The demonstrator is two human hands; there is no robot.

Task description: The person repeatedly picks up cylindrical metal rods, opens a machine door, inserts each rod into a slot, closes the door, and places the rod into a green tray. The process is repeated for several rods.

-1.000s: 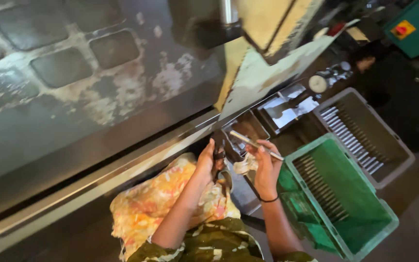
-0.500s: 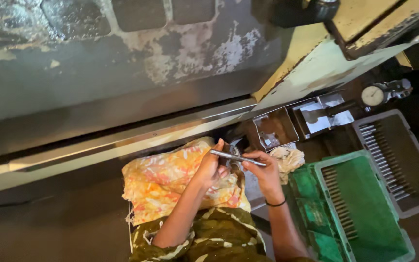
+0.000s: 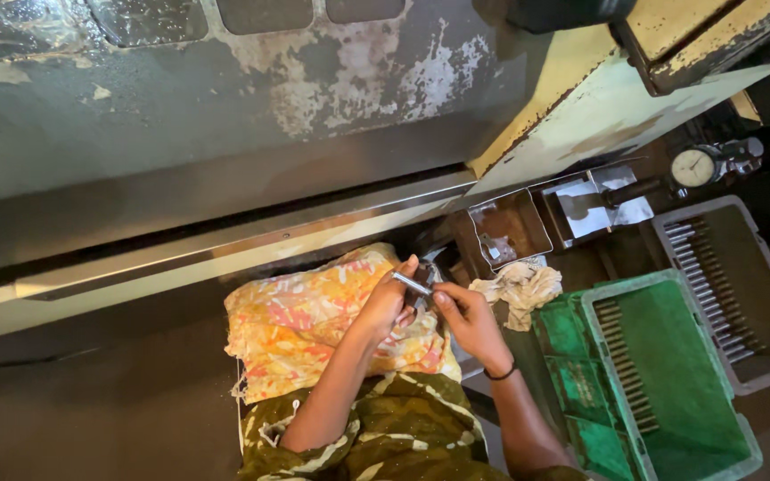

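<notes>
Metal rod (image 3: 412,284), thin, short, shiny

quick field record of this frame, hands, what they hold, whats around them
left hand: left hand pinches one end of a thin metal rod
right hand: right hand, black band at the wrist, fingertips at a dark metal piece under the rod
lap: orange and yellow patterned cloth
beside right hand: crumpled white rag
crates: green crate and grey crate, each with a row of metal rods
further back: dial gauge
above: worn, paint-chipped machine body
</notes>
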